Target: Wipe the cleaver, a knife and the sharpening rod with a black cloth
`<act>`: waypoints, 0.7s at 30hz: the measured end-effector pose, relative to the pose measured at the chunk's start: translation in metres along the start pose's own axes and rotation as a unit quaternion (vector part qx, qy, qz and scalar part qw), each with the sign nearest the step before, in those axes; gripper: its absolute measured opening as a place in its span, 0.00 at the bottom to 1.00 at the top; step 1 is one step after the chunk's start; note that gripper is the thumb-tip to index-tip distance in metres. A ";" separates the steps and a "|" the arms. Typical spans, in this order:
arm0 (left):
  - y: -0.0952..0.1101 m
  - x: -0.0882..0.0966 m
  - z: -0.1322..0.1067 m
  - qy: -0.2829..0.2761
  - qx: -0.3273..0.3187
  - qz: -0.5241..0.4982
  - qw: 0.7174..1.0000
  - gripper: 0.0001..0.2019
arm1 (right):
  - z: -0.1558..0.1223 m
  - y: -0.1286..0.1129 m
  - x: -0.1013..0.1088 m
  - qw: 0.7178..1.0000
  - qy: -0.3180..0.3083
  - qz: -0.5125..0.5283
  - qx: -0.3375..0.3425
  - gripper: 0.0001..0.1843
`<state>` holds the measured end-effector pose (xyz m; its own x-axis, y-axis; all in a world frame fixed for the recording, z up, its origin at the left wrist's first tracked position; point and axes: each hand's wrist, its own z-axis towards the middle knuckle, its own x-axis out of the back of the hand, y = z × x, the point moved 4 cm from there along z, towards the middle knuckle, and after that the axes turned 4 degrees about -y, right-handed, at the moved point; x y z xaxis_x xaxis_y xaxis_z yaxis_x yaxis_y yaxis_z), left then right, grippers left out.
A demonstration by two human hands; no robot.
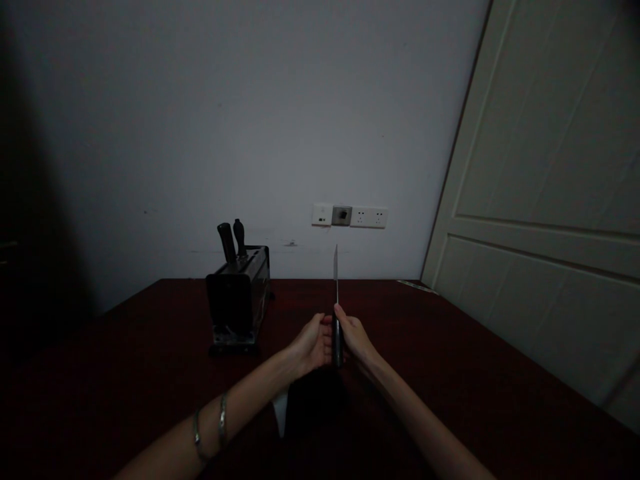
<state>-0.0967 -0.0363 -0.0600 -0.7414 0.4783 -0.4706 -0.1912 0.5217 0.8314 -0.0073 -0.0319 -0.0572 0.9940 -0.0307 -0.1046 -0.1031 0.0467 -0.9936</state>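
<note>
I hold a knife (pixel 335 280) upright above the dark red table (pixel 450 373), its thin blade pointing up and its black handle between my hands. My right hand (pixel 356 337) grips the handle, with the forefinger stretched up along it. My left hand (pixel 314 343) is cupped against the handle from the left, fingers curled. To the left stands a black knife block (pixel 239 300) with two dark handles (pixel 233 240) sticking out of its top. Below my hands lies something dark with a pale edge (pixel 283 410); I cannot make out what it is.
A pale wall rises behind the table, with a row of sockets (pixel 350 216) on it. A cream panelled door (pixel 545 200) fills the right side. The room is dim and the left edge is in deep shadow.
</note>
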 end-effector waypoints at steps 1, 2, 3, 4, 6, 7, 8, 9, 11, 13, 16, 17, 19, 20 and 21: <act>-0.002 0.000 0.001 0.005 -0.008 -0.003 1.000 0.21 | 0.000 0.001 -0.001 1.000 -0.003 -0.002 -0.003 0.26; -0.004 0.000 0.002 0.010 -0.014 -0.008 1.000 0.20 | -0.001 0.002 -0.003 1.000 -0.005 -0.004 -0.006 0.27; -0.006 0.000 0.003 0.015 -0.019 -0.012 1.000 0.20 | -0.001 0.003 -0.004 1.000 -0.008 -0.007 -0.008 0.27; -0.007 0.000 0.004 0.019 -0.022 -0.015 0.999 0.20 | -0.001 0.004 -0.005 1.000 -0.012 -0.011 -0.010 0.27; -0.008 0.001 0.005 0.029 -0.023 -0.016 0.999 0.21 | 0.000 0.006 -0.007 1.000 -0.019 -0.019 -0.012 0.28; -0.009 0.001 0.005 0.035 -0.025 -0.015 0.999 0.21 | 0.000 0.007 -0.008 0.999 -0.021 -0.023 -0.011 0.28; -0.009 0.000 0.005 0.040 -0.028 -0.012 0.999 0.22 | 0.000 0.007 -0.009 0.999 -0.024 -0.027 -0.010 0.29; -0.009 0.000 0.005 0.045 -0.034 -0.008 0.998 0.23 | 0.000 0.008 -0.010 0.999 -0.026 -0.030 -0.008 0.29; -0.008 -0.001 0.004 0.058 -0.050 0.000 0.997 0.25 | 0.000 0.007 -0.012 0.999 -0.032 -0.036 -0.004 0.30; -0.008 -0.003 0.002 0.070 -0.063 0.007 0.995 0.26 | -0.001 0.006 -0.014 0.999 -0.037 -0.039 0.001 0.31; -0.009 -0.005 -0.002 0.084 -0.074 0.012 0.994 0.28 | -0.002 0.003 -0.016 0.999 -0.038 -0.037 0.005 0.31; -0.009 -0.006 -0.004 0.087 -0.077 0.012 0.993 0.28 | -0.003 0.002 -0.017 0.999 -0.040 -0.035 0.003 0.31; -0.009 -0.008 -0.007 0.086 -0.084 0.008 0.993 0.29 | -0.005 0.000 -0.016 0.998 -0.049 -0.027 -0.008 0.30; -0.009 -0.010 -0.009 0.081 -0.085 0.004 0.993 0.30 | -0.006 -0.001 -0.016 0.998 -0.056 -0.021 -0.015 0.30; -0.009 -0.012 -0.010 0.074 -0.085 0.000 0.994 0.30 | -0.007 -0.002 -0.015 0.997 -0.066 -0.013 -0.024 0.30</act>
<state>-0.0930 -0.0536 -0.0587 -0.8255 0.3619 -0.4330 -0.2884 0.3891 0.8749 -0.0227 -0.0388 -0.0542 0.9922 0.1005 -0.0743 -0.0748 0.0003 -0.9972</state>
